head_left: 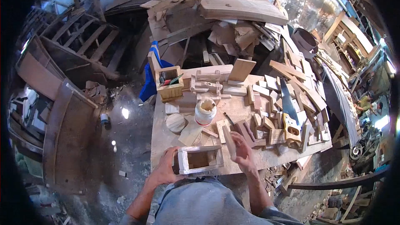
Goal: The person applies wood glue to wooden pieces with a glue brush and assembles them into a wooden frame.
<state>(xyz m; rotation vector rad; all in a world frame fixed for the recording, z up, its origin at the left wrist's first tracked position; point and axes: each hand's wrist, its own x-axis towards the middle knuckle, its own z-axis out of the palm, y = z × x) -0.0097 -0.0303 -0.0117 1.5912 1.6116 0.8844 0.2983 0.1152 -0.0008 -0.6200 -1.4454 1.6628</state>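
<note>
Near the front edge of the workbench, a small open wooden box frame (203,169) has pale, whitish edges. My left hand (167,166) is closed on its left side. Just to the right of the frame, my right hand (243,153) grips a small flat wooden board (228,141), tilted upright and close to the frame's right end. A white jar (205,116) of light brown stuff, its mouth smeared, stands behind the frame. Between jar and frame lies a thin wooden piece (190,134), beside a round wooden disc (175,123).
Wood offcuts (266,118) crowd the bench's right side, with a handsaw (288,104) among them. A wooden tool box (170,89) stands at the back left, beside small wooden frames (206,84). Long planks (246,8) lie behind. Another person (368,105) is far right.
</note>
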